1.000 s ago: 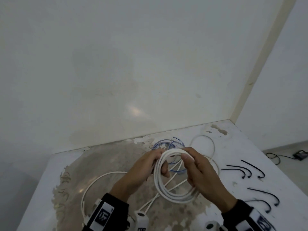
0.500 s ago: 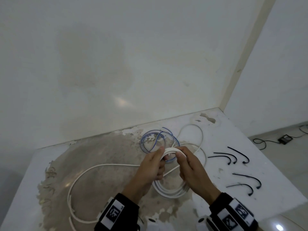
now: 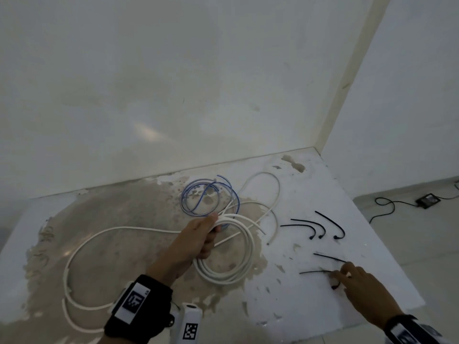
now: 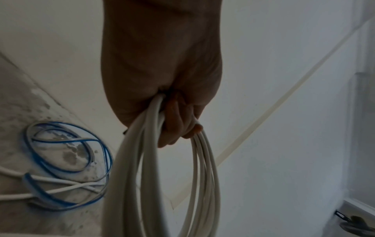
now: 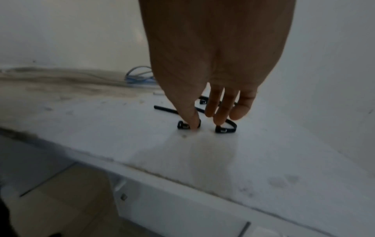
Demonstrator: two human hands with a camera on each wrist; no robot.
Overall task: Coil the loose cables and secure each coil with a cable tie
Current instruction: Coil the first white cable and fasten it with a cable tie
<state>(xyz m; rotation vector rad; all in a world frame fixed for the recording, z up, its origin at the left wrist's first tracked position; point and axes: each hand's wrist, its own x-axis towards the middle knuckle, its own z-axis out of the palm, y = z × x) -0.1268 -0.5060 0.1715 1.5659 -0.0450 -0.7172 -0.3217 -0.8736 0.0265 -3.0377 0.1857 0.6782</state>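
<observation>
I hold the white cable coil [image 3: 228, 254] bunched in my left hand [image 3: 198, 238], fingers curled tight round its several loops at the top; the lower part of the coil hangs down to the table [image 3: 310, 301]. I count about four loops in the wrist view, though they blur together. A long loose tail of the same cable runs off to the left in one wide bend across the stained tabletop. Just beyond my left hand lies one blue cable [image 3: 210, 197], loosely looped and untied, with one more thin white cable [image 3: 269, 192] looping beside it.

To the right lie five black cable ties [image 3: 320, 225]: three in a far group, two nearer. My right hand [image 3: 365, 291] is down on the near pair, fingers straight and slightly spread, the thumb tip pressing at the head of the nearest tie [image 5: 183, 125], the other fingertips over the second tie [image 5: 226, 128]. It grips neither one.
</observation>
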